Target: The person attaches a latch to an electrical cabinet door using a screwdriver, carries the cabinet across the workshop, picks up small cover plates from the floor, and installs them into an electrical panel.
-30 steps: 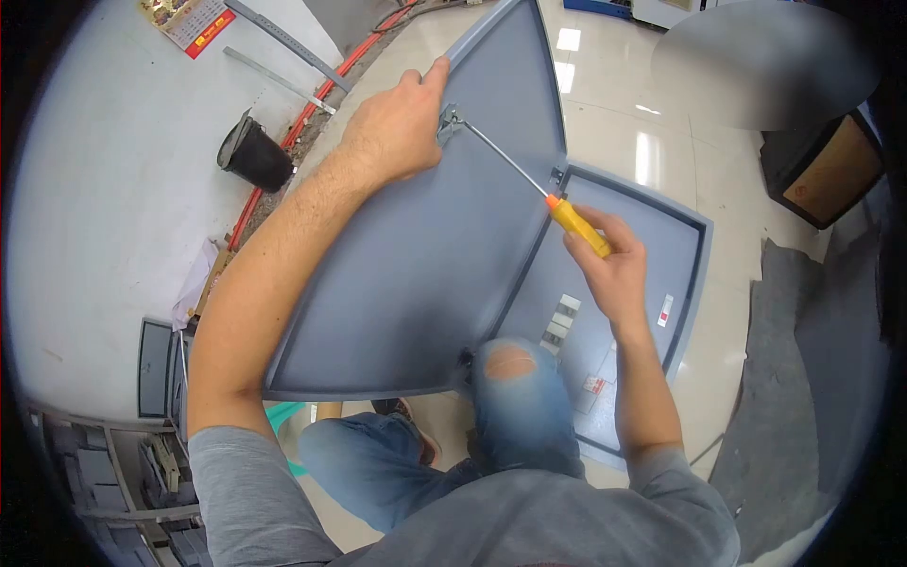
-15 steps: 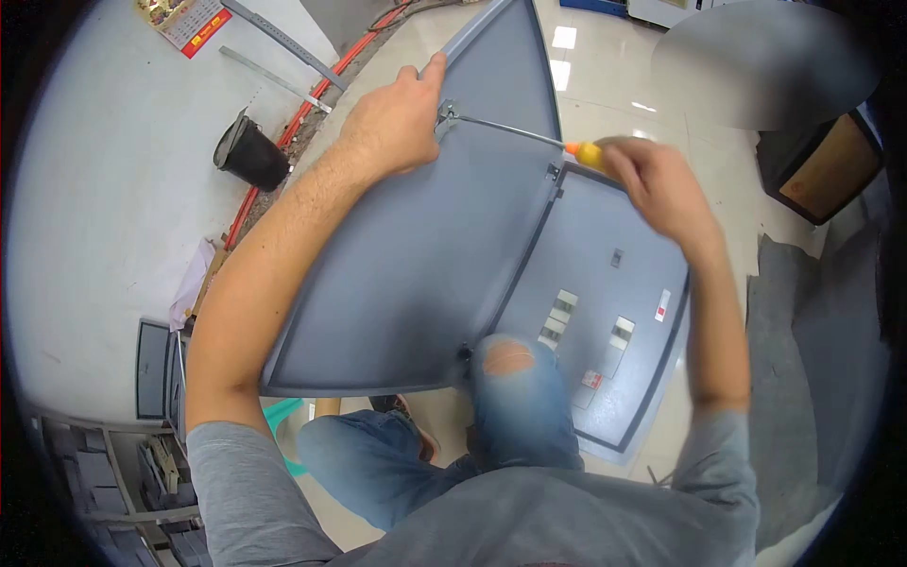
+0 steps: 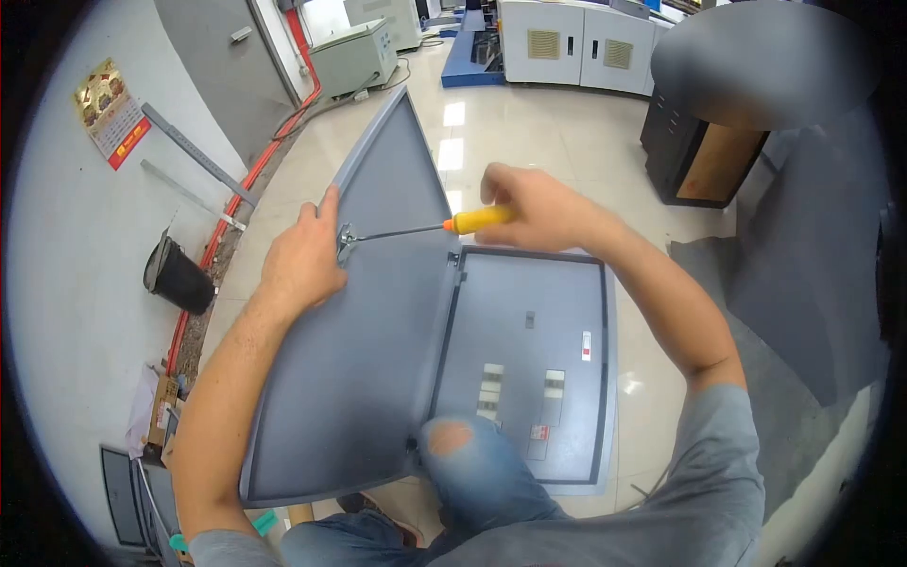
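Observation:
A grey metal cabinet door [image 3: 368,378] stands swung open, hinged to the grey electrical box [image 3: 610,378] beside it. My left hand [image 3: 304,250] is wrapped over the door's left edge, next to a small metal lock fitting [image 3: 346,243]. In my right hand [image 3: 548,210] is a screwdriver [image 3: 480,219] with a yellow handle and an orange collar. Its long shaft lies nearly level, and the tip meets the lock fitting; the exact contact is too small to make out. Inside the box is a grey panel with several light switch-like parts [image 3: 489,389].
My knee [image 3: 482,463] rests against the lower hinge side. A black bucket [image 3: 179,274] stands by the wall at left. A dark cabinet [image 3: 685,156] is at right, over grey matting [image 3: 756,378]. White machine cabinets [image 3: 581,47] line the back.
The view has tilted up, so the door and box appear lower and further left. More of the yellow handle shows, as my right hand's fingers have shifted around it. My left hand keeps its place.

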Available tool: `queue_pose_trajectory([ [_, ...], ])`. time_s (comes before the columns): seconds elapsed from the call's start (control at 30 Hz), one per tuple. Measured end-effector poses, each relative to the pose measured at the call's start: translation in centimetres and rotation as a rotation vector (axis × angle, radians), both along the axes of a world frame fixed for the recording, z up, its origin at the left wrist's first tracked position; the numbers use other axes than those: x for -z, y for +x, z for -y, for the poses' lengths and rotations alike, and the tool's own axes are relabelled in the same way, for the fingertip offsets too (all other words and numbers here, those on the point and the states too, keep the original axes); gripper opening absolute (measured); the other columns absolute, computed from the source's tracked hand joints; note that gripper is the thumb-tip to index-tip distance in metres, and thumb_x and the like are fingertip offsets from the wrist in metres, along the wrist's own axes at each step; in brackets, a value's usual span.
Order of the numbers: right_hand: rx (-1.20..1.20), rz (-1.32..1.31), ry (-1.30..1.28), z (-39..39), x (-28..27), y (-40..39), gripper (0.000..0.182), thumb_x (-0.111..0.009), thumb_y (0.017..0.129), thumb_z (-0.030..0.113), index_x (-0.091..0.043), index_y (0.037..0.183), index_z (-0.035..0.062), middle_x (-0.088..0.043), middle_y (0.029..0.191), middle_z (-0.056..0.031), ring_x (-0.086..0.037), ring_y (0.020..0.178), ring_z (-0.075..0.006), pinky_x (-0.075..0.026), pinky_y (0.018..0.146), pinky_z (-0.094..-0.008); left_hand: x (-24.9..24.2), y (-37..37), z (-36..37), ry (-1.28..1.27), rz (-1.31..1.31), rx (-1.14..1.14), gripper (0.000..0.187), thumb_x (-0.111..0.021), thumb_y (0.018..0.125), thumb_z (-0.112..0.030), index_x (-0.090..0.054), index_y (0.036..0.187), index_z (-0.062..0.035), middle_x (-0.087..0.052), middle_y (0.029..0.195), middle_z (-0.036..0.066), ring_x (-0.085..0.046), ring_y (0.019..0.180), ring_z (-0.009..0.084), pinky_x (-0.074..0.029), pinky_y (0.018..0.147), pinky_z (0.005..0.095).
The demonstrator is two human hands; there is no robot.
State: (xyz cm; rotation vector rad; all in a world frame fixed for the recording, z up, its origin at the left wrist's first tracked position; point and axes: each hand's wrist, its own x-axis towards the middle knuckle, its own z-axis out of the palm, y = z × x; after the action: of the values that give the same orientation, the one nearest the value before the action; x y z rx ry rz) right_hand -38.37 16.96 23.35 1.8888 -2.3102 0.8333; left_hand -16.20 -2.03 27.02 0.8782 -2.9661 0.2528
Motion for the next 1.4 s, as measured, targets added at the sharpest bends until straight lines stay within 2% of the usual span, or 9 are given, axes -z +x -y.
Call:
queue_pose_trajectory([
  [0.3, -0.051, 0.092, 0.093, 0.5, -0.3, -0.7, 0.048, -0.052, 0.094, 0.045, -0.069, 0.098, 0.0008, -0.067, 0.077, -0.0159, -0.067, 0.079, -0.0267, -0.052, 0.072, -0.0384, 0.9, 0.1, 0.9, -0.019, -0.016, 0.006, 0.100, -0.076, 0.064, -0.011, -0.020, 0.147, -0.0008, -0.051, 0.119, 0.024, -0.061, 0.098, 0.0399, -0.053, 0.083, 0.0432],
  [0.43, 0.088, 0.535, 0.437, 1.1, -1.3, 0.0, 0.049, -0.065, 0.086, 0.048, -0.062, 0.099, 0.0002, -0.066, 0.085, -0.0160, -0.066, 0.078, -0.0252, -0.052, 0.070, -0.0349, 1.0, 0.2, 1.2, -0.030, -0.017, 0.010, 0.101, -0.077, 0.063, -0.011, -0.020, 0.147, -0.0008, -0.051, 0.117, 0.024, -0.061, 0.097, 0.0396, -0.053, 0.083, 0.0429],
  [0.57, -0.155, 0.143, -0.043, 0.5, 1.4, -0.8, 0.041, -0.069, 0.084, 0.040, -0.062, 0.096, 0.0012, -0.066, 0.081, -0.0136, -0.063, 0.063, -0.0190, -0.051, 0.063, -0.0320, 1.3, 0.2, 1.5, -0.039, -0.013, 0.011, 0.101, -0.077, 0.063, -0.012, -0.021, 0.146, -0.0005, -0.052, 0.115, 0.024, -0.061, 0.097, 0.0394, -0.053, 0.083, 0.0430],
  [0.73, -0.022, 0.434, 0.401, 1.7, -0.6, -1.2, 0.049, -0.078, 0.075, 0.034, -0.055, 0.103, 0.0007, -0.064, 0.088, -0.0144, -0.063, 0.078, -0.0233, -0.050, 0.068, -0.0343, 1.5, 0.3, 1.7, -0.039, -0.004, 0.017, 0.097, -0.075, 0.065, -0.013, -0.023, 0.145, 0.0001, -0.053, 0.112, 0.025, -0.061, 0.096, 0.0395, -0.053, 0.082, 0.0435],
  [0.9, -0.198, 0.078, -0.103, 1.6, 2.4, -2.4, 0.036, -0.076, 0.078, 0.027, -0.055, 0.092, 0.0000, -0.059, 0.067, -0.0058, -0.051, 0.049, -0.0147, -0.045, 0.054, -0.0289, 1.9, 0.3, 2.3, -0.075, -0.067, 0.077, 0.087, -0.067, 0.064, -0.003, -0.028, 0.142, 0.0029, -0.054, 0.109, 0.026, -0.065, 0.086, 0.0407, -0.055, 0.073, 0.0447],
  [0.93, -0.108, 0.314, 0.191, 1.2, 0.9, -1.7, 0.033, -0.068, 0.085, 0.032, -0.058, 0.098, 0.0022, -0.056, 0.075, -0.0029, -0.053, 0.057, -0.0110, -0.044, 0.051, -0.0259, 2.3, 0.3, 2.7, -0.086, -0.084, 0.090, 0.087, -0.067, 0.064, -0.003, -0.028, 0.142, 0.0026, -0.055, 0.109, 0.026, -0.065, 0.086, 0.0408, -0.055, 0.073, 0.0449],
  [1.0, 0.000, 0.297, 0.318, 1.3, 0.4, -1.2, 0.031, -0.064, 0.089, 0.033, -0.061, 0.097, 0.0028, -0.057, 0.071, -0.0019, -0.052, 0.055, -0.0085, -0.040, 0.044, -0.0221, 2.8, 0.2, 3.2, -0.089, -0.077, 0.085, 0.088, -0.069, 0.065, -0.006, -0.027, 0.143, 0.0012, -0.055, 0.112, 0.026, -0.062, 0.094, 0.0406, -0.053, 0.079, 0.0448],
  [1.17, -0.014, 0.188, 0.053, 1.2, 3.6, -1.3, 0.042, -0.053, 0.096, 0.041, -0.065, 0.101, 0.0017, -0.064, 0.071, -0.0054, -0.053, 0.050, -0.0077, -0.039, 0.041, -0.0208, 2.4, 0.1, 2.9, -0.095, -0.065, 0.065, 0.092, -0.074, 0.065, -0.012, -0.027, 0.144, -0.0016, -0.054, 0.120, 0.025, -0.055, 0.111, 0.0397, -0.048, 0.093, 0.0434],
  [1.4, 0.053, 0.299, 0.200, 1.0, 3.6, -0.6, 0.045, -0.060, 0.090, 0.048, -0.061, 0.104, 0.0052, -0.061, 0.074, -0.0053, -0.053, 0.055, -0.0082, -0.039, 0.043, -0.0196, 1.4, -0.2, 0.5, -0.047, -0.079, 0.047, 0.094, -0.074, 0.064, -0.012, -0.028, 0.145, -0.0020, -0.054, 0.122, 0.026, -0.056, 0.111, 0.0400, -0.047, 0.095, 0.0429],
])
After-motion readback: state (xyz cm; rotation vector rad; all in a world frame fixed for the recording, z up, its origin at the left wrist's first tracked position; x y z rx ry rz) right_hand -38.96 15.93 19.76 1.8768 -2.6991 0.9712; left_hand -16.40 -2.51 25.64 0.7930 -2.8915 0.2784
